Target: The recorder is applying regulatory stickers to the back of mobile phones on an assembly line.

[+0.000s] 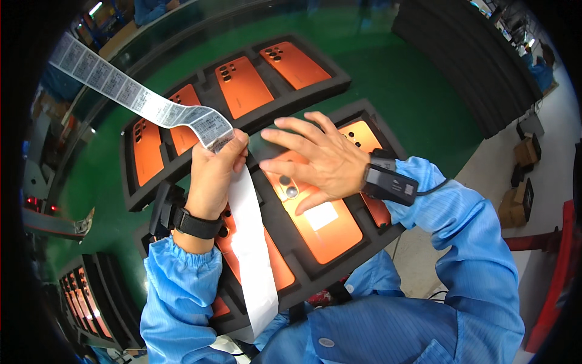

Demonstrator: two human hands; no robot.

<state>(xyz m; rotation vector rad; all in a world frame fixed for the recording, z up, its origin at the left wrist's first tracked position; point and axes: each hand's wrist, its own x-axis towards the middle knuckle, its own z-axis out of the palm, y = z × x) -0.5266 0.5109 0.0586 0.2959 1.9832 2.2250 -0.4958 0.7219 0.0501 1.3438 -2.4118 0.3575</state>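
My left hand (213,170) pinches a long strip of printed labels (133,97) between thumb and fingers. From my grip the strip runs up to the far left, and its white backing (251,249) hangs down toward my body. My right hand (324,159) is open, fingers spread, over an orange phone (336,239) lying back up in the near black foam tray (286,229). A small white label (321,216) shows on that phone, just below my right thumb. Part of another orange phone (279,270) shows beside the hanging backing; more phones are partly hidden by my hands.
Beyond lies a second foam tray (341,77) with several orange phones (245,88) on the green surface (370,60). A stack of black trays (467,67) rises at the far right. More phones sit in a tray (85,300) at lower left. Boxes (515,203) stand on the right.
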